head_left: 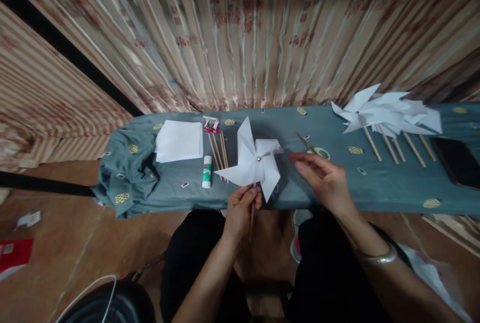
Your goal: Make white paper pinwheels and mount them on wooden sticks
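Observation:
A white paper pinwheel (258, 158) with a silver pin at its centre stands over the table's near edge. My left hand (242, 210) is closed round its thin wooden stick, just below the blades. To the right of the blades, my right hand (322, 178) hovers with fingers stretched out, apart from the pinwheel and holding nothing. Scissors (318, 152) with yellowish handles lie just beyond the right fingertips. Left of the pinwheel are several wooden sticks (215, 149), partly hidden by a blade, and a green-and-white glue stick (207, 172).
A stack of white paper (180, 140) and a small red box of pins (211, 125) lie at the left. Several finished pinwheels (390, 113) are piled at the right, beside a dark phone (457, 161). The narrow table (326, 123) has a grey-green cloth; a curtain hangs behind.

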Tool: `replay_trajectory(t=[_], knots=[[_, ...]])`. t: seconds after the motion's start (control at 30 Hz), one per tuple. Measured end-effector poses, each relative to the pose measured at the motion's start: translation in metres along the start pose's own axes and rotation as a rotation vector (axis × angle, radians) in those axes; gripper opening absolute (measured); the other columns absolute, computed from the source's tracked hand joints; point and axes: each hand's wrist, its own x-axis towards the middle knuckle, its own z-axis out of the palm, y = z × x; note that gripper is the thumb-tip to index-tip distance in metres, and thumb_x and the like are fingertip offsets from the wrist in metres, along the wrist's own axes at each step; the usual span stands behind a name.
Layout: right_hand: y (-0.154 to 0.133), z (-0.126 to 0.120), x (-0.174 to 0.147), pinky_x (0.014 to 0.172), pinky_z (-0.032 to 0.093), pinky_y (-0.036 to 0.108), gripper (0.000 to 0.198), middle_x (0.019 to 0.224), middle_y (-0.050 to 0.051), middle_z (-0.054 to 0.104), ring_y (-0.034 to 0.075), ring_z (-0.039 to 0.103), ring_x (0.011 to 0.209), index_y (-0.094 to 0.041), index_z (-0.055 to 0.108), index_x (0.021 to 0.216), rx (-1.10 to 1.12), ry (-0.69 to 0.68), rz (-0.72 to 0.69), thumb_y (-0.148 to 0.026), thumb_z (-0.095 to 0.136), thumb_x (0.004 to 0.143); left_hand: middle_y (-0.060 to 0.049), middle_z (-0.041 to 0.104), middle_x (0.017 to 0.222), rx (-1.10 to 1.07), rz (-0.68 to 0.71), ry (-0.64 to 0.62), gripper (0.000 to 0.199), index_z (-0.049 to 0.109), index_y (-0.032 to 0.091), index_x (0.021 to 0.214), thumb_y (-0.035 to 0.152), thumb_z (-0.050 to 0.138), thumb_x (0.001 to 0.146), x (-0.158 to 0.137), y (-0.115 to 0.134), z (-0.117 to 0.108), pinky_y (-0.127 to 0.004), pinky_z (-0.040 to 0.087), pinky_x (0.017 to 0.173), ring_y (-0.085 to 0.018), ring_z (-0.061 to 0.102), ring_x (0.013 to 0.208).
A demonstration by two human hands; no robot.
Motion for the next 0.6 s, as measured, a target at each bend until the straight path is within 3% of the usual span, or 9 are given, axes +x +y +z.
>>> replay_trajectory(t=[0.13, 0.3, 0.37, 0.5, 0.6], knots=[[0.018, 0.016, -0.012, 0.083, 0.055, 0.037, 0.031, 0.091, 0.007, 0.076, 0.022, 0.070, 0.085, -0.021, 0.072, 0.091, 0.065, 0.037, 0.009, -0.050, 0.064, 0.081, -0.001, 0.065, 0.063, 0.001, 0.038, -0.035, 0.022, 0.072, 0.012, 0.067, 0.025, 0.083, 0.055, 0.021, 0.020, 0.018, -0.023, 0.044, 0.060, -0.009, 0.055, 0.057], [0.033, 0.044, -0.025, 0.066, 0.050, 0.027, 0.028, 0.080, 0.003, 0.071, 0.015, 0.065, 0.070, -0.019, 0.070, 0.092, 0.169, -0.392, 0.057, -0.044, 0.064, 0.082, -0.002, 0.071, 0.070, -0.069, 0.053, -0.044, 0.028, 0.074, 0.013, 0.068, 0.024, 0.089, 0.047, 0.046, 0.023, 0.044, -0.024, 0.051, 0.068, -0.010, 0.064, 0.064], [0.033, 0.053, -0.027, 0.057, 0.043, 0.023, 0.025, 0.066, -0.001, 0.064, 0.012, 0.056, 0.060, -0.017, 0.069, 0.080, 0.185, -0.447, 0.089, -0.041, 0.064, 0.081, -0.002, 0.072, 0.070, -0.075, 0.056, -0.052, 0.028, 0.074, 0.014, 0.067, 0.024, 0.090, 0.046, 0.050, 0.020, 0.051, -0.025, 0.052, 0.071, -0.011, 0.065, 0.066], [0.031, 0.060, -0.027, 0.052, 0.037, 0.022, 0.029, 0.054, -0.003, 0.055, 0.010, 0.049, 0.053, -0.016, 0.068, 0.071, 0.188, -0.405, 0.158, -0.043, 0.063, 0.081, -0.002, 0.073, 0.074, -0.049, 0.069, -0.071, 0.027, 0.076, 0.015, 0.069, 0.026, 0.090, 0.049, 0.052, 0.013, 0.053, -0.027, 0.052, 0.077, -0.012, 0.067, 0.071], [0.029, 0.056, -0.024, 0.053, 0.036, 0.022, 0.031, 0.053, -0.003, 0.055, 0.010, 0.048, 0.052, -0.017, 0.066, 0.069, 0.185, -0.394, 0.172, -0.045, 0.062, 0.081, -0.004, 0.075, 0.082, 0.081, 0.103, -0.089, 0.029, 0.079, 0.018, 0.082, 0.030, 0.086, 0.057, 0.051, 0.008, 0.046, -0.028, 0.051, 0.082, -0.014, 0.067, 0.079]])
